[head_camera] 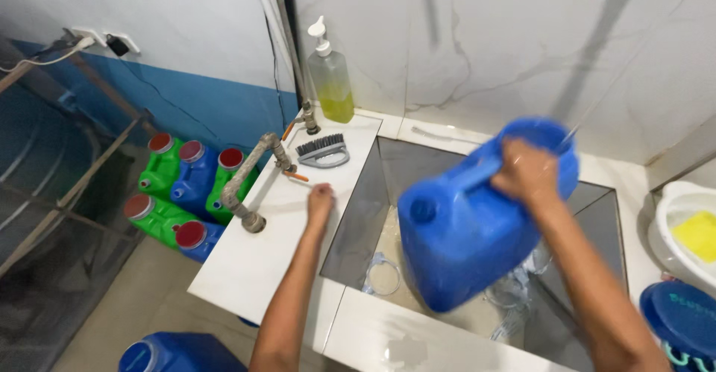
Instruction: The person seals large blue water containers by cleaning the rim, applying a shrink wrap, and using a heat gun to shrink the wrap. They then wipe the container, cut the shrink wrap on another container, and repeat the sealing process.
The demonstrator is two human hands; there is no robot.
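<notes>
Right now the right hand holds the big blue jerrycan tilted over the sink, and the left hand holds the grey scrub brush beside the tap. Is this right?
Not quite. In the head view the left hand holds nothing; it reaches toward the tap, and the grey scrub brush lies apart on the ledge. The right hand does hold the blue jerrycan tilted over the sink.

**A tiled wash area for cleaning containers**

This is a utility washroom, built around a deep tiled sink basin (358, 215). On the white ledge left of the basin stand a metal tap pipe (246, 186) and a scrubbing brush (323, 150); behind the basin's back left corner a pump bottle of yellow-green soap (331, 74) stands against marble-look wall tiles. On the floor further left of the basin lie green and blue jugs (183, 186).
</notes>
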